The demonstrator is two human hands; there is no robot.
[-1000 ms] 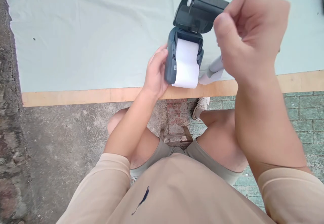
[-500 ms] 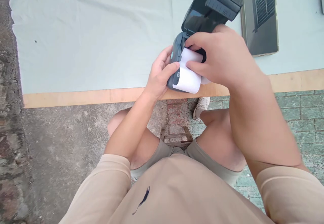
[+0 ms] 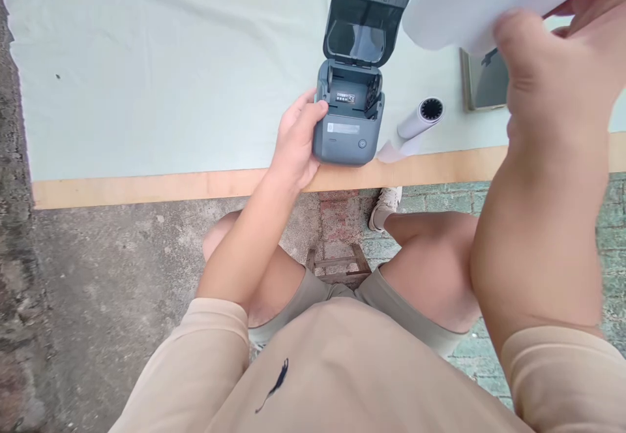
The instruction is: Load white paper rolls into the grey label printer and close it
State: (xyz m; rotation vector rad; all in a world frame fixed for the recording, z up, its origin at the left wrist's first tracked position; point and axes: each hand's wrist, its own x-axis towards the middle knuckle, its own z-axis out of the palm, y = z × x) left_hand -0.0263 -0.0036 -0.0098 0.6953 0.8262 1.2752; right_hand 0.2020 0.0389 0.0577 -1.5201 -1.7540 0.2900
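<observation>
My left hand (image 3: 300, 136) grips the left side of a dark grey label printer (image 3: 347, 143), thumb on its front edge. The printer's lid (image 3: 366, 22) is swung up, and no roll sits in the bay beneath it. At the upper right, my right hand (image 3: 562, 61) is closed on a white paper roll (image 3: 469, 2) with a loose, hanging end, raised above the table. A second, thinner white roll (image 3: 415, 123) with a dark toothed core lies just right of the printer, its end partly unrolled.
A phone-like dark tablet in a clear case (image 3: 486, 84) lies to the right, partly covered by my right hand. Pale cloth (image 3: 171, 74) covers the table, with a bare wooden strip (image 3: 147, 188) along its near edge. A wooden stool (image 3: 337, 263) shows below, between my legs.
The white roll has come out of the printer in my right hand, up and to the right. The printer now sits more upright, still in my left hand, and the second roll is uncovered.
</observation>
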